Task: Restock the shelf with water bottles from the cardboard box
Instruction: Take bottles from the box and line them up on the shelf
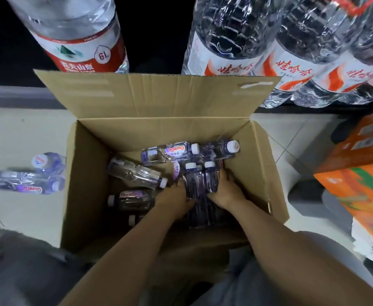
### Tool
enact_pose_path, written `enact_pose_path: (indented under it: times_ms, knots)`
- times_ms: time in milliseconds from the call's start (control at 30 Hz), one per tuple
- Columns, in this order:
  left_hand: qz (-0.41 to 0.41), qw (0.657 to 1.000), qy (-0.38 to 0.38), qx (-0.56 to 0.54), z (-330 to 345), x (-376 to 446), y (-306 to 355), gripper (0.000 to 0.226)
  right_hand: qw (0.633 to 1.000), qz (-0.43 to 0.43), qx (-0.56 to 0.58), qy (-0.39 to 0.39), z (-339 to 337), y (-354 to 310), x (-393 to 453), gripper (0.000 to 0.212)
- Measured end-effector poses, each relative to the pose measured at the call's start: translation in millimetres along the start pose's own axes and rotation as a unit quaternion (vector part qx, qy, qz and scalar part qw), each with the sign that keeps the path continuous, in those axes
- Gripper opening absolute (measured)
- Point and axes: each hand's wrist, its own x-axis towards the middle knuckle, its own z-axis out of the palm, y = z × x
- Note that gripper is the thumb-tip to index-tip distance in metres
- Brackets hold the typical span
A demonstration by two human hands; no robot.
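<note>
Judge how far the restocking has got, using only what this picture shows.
Done: two small bottles lie on the floor outside the cardboard box. In hand: left hand and right hand hold upright bottles between them. Left: loose bottles remain inside; no shelving is visible.

The cardboard box [123, 173] is plain brown; the small bottles [200, 181] inside it are clear with a purple tint, white caps and purple-and-orange labels. Beyond the box, a big jug [82, 38] wears a red-and-white label with a green mark, while right of the box a carton [355, 173] is orange with green stripes.
</note>
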Motion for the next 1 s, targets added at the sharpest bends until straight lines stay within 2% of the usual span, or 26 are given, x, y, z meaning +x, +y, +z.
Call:
enact_pose_path:
  times_ms: [67,133,267,367,467,567,700,800,900,1000]
  knots:
    - [-0.017,0.998,0.001,-0.068,7.6,5.6,1.3,0.083,1.000,-0.007,0.015,-0.013,0.7,0.8,-5.7,0.109]
    - [0.001,0.990,0.019,-0.140,9.5,7.9,5.6,0.083,1.000,-0.010,0.026,-0.011,0.5,1.8,-6.1,0.109]
    - [-0.016,0.968,0.040,-0.246,9.2,10.3,17.6,0.072,0.997,-0.019,0.069,0.018,4.7,3.0,-0.2,0.103]
    - [-0.047,0.958,0.058,-0.277,12.3,9.7,18.1,0.084,0.997,-0.024,0.059,0.033,6.8,3.4,-2.2,0.078]
    - [-0.067,0.967,0.070,-0.238,5.7,6.1,11.4,0.072,0.998,-0.045,0.032,0.044,2.0,-3.3,-10.1,0.047]
    - [-0.053,0.977,0.102,-0.180,-18.9,-14.9,2.6,0.067,0.995,-0.065,0.042,0.068,-10.4,-17.0,-29.3,0.058]
    - [-0.099,0.966,0.149,-0.186,-70.7,-75.5,1.3,0.068,0.985,-0.107,0.067,0.117,-43.3,-44.8,-83.8,0.069]
    - [-0.085,0.959,0.183,-0.201,-119.5,-128.6,11.3,0.064,0.975,-0.130,0.100,0.149,-77.1,-65.4,-139.9,0.076]
    - [-0.084,0.941,0.219,-0.243,-169.3,-184.8,28.0,0.050,0.967,-0.147,0.116,0.172,-117.0,-86.3,-199.9,0.072]
    - [-0.071,0.930,0.254,-0.257,-222.8,-247.5,49.7,0.047,0.957,-0.162,0.133,0.200,-164.8,-110.3,-263.4,0.066]
